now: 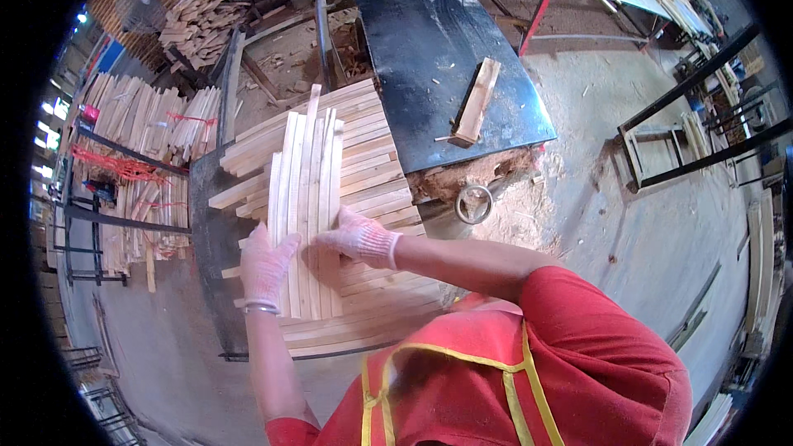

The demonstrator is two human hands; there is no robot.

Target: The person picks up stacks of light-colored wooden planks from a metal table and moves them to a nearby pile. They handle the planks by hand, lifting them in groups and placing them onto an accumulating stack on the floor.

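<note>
- The left hand [268, 264], in a pale knit glove, is clamped on the left side of a bundle of wooden strips [307, 173], its thumb toward the top.
- The right hand [361, 239], gloved alike, presses against the bundle's right side; some of its fingers are hidden.
- The bundle runs away from the person, its far ends uneven, over a layer of crosswise strips [378, 169].
- That layer covers much of a dark tabletop [213, 231], several ends jutting out unevenly on the left.
- Just beyond to the right, a glossy black tabletop [421, 41] bears a wooden block [479, 103] lying slantwise.
- A round handwheel [474, 203] sits below its near edge, beside scattered sawdust [529, 227].
</note>
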